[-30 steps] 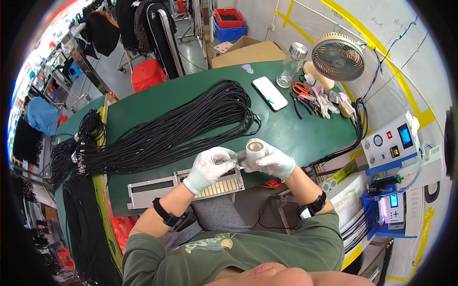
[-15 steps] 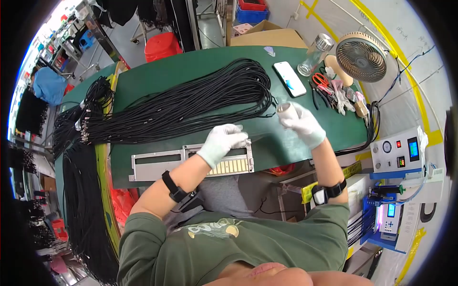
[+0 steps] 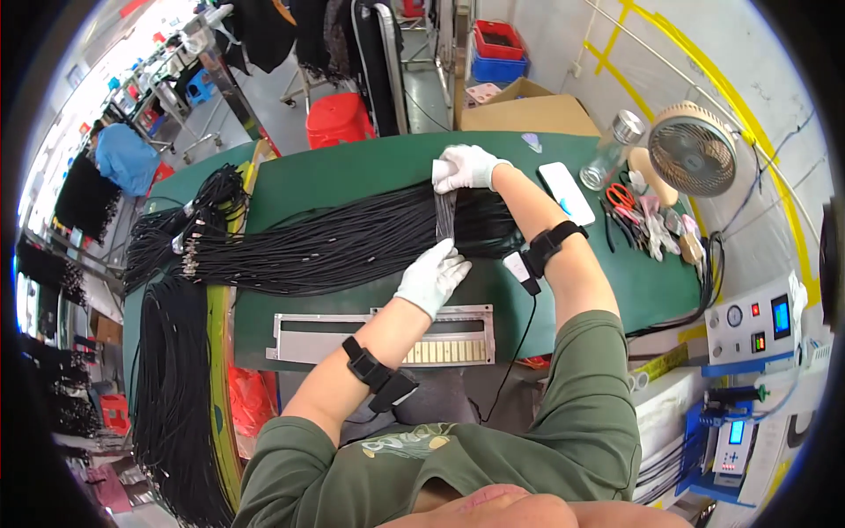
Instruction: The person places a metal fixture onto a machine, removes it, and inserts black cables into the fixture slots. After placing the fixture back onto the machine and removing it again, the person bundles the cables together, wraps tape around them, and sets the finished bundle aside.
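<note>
A long bundle of black cables [image 3: 352, 238] lies across the green table, its looped end at the right beneath my right forearm. My right hand [image 3: 471, 169], in a white glove, is closed around a small whitish roll of clear film [image 3: 439, 178] at the bundle's far edge. From the roll a see-through strip of film [image 3: 446, 218] runs over the top of the cables toward me. At the near edge of the bundle my gloved left hand [image 3: 433, 278] has its fingertips on the strip's near end. How tightly they pinch it is partly hidden.
A metal frame with pale blocks [image 3: 449, 352] lies at the near table edge. Along the right are a phone [image 3: 566, 194], a glass bottle [image 3: 613, 150], pliers [image 3: 621, 224], red-handled scissors [image 3: 621, 196] and a fan [image 3: 693, 150]. More black cables [image 3: 176, 378] hang at the left.
My right hand has moved left and away from me with the roll, over the bundle's far edge. My left hand sits at its near edge. The film now stretches across the cables.
</note>
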A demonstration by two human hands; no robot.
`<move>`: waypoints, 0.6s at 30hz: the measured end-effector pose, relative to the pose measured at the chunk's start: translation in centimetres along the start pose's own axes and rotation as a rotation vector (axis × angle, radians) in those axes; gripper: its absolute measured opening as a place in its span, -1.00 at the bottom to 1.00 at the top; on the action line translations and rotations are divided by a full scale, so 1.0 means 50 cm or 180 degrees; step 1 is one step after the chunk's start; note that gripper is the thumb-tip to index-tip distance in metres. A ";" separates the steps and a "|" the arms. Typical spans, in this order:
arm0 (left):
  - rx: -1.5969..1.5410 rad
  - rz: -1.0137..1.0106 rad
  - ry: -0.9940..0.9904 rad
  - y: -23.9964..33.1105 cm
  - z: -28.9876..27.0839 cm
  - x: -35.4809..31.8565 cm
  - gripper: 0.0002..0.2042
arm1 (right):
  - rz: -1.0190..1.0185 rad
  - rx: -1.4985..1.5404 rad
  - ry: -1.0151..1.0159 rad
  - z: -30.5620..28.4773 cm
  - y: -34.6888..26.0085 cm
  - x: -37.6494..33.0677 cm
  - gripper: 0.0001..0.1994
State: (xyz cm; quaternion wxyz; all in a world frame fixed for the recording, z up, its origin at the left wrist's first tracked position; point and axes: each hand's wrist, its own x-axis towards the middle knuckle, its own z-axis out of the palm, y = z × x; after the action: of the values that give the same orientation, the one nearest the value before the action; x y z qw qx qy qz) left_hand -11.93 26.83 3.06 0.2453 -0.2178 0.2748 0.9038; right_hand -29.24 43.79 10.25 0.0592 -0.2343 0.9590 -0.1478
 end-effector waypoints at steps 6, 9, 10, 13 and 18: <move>-0.0425 0.0092 0.0057 0.007 0.000 0.025 -0.53 | 0.0356 -0.0133 -0.0531 0.022 -0.008 -0.006 -0.17; -0.0484 -0.0034 -0.0147 0.006 -0.003 0.037 -0.61 | 0.0213 0.0171 -0.0906 0.048 -0.010 -0.051 -0.18; -0.0462 -0.0051 -0.0279 0.006 -0.002 0.039 -0.71 | 0.0352 0.0808 -0.1323 0.054 -0.009 -0.068 -0.27; -0.0602 0.0215 -0.0596 -0.007 -0.002 0.034 -0.86 | 0.0962 0.2298 -0.1237 0.072 -0.006 -0.120 -0.40; -0.0156 0.0386 -0.0650 -0.022 -0.001 0.020 -0.93 | 0.0842 0.1898 -0.0672 0.097 0.010 -0.159 -0.37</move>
State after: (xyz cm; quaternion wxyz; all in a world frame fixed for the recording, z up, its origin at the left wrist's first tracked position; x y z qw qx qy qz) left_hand -12.08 27.94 2.05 0.2116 -0.1136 0.2388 0.9409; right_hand -21.56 46.69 5.85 0.2428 -0.0943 0.8843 -0.3876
